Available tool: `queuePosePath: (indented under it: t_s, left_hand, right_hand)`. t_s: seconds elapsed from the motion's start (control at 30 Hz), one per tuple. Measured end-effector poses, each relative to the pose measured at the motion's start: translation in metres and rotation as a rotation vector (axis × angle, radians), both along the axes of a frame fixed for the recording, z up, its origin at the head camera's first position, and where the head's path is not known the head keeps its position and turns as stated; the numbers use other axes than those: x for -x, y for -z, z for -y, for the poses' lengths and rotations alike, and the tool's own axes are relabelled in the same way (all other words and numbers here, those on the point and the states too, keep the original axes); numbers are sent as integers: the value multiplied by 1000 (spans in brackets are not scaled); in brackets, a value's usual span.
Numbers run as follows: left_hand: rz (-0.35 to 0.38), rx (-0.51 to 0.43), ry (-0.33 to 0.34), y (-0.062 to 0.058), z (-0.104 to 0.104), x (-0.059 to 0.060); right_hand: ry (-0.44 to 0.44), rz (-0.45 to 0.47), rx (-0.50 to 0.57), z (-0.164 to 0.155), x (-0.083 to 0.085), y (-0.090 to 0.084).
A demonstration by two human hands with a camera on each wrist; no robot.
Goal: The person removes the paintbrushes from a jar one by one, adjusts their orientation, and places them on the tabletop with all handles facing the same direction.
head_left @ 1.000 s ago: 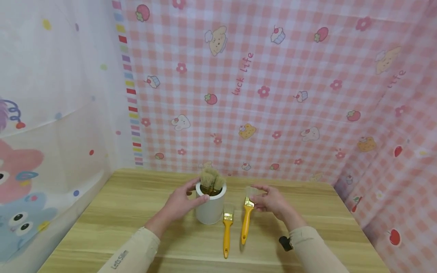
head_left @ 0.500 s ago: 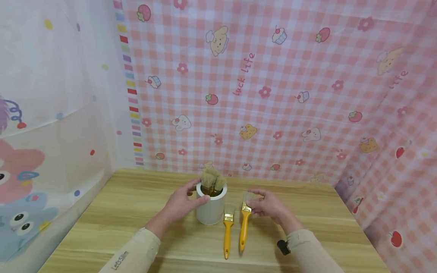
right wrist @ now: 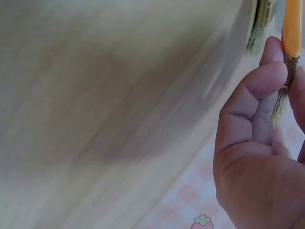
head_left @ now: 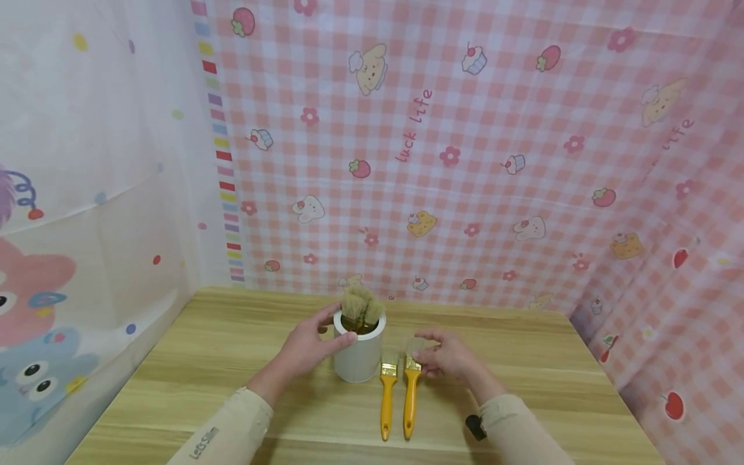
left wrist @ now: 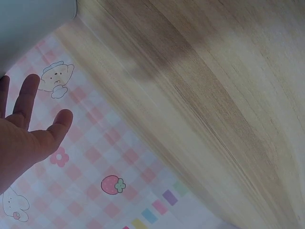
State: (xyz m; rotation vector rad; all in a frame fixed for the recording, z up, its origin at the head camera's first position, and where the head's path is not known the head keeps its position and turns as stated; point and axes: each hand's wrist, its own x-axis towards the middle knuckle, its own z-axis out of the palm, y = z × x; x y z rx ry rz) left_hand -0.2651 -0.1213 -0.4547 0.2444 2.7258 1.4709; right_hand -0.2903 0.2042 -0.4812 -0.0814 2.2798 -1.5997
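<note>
Head view, right hand (head_left: 443, 354): fingers and thumb pinch the bristle end of a yellow-handled paintbrush (head_left: 410, 394), whose handle runs back toward the person and lies on or just above the table.
Right wrist view: thumb and fingers (right wrist: 267, 81) close on the metal band and bristles of that same brush (right wrist: 291, 28); the grip is narrow and holds the brush head only.
Left hand (head_left: 307, 347): curls round the left side of a white cylindrical cup (head_left: 358, 352), thumb at the rim, fingers against the wall.
Left wrist view: two fingers (left wrist: 28, 102) show fairly straight beside the pale cup wall (left wrist: 28, 24); contact itself is cut off at the frame edge here.
White cup: stands upright near the middle of the table, just left of the held brush, with several brushes (head_left: 360, 305) standing in it, bristles up.
Second brush (head_left: 386, 397): lies flat on the table between the cup and the held brush, just beside and roughly parallel to it, bristles pointing away from the person; neither hand touches it.
Table (head_left: 203, 361): light wood grain.
Sleeves (head_left: 232, 429): beige, on both forearms; a small dark device sits at the right wrist.
Backdrop (head_left: 442, 161): pink checked cloth with cartoon prints behind and to the right; a pale cartoon-print sheet to the left.
</note>
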Motion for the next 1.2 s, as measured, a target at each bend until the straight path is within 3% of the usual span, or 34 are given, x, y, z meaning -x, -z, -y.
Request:
queuePosePath:
  t_s: [0.47,0.73,1.2]
  left_hand:
    - [4,0,2,1,0,0]
    - [10,-3,-5,-1,0,-1]
    - [12,-6,-2,1,0,1]
  right_hand:
    - [40,4,-50,7,-1,18]
    - [41,-24,-134,11,-3,18]
    - [40,-49,-160,13,-2,20]
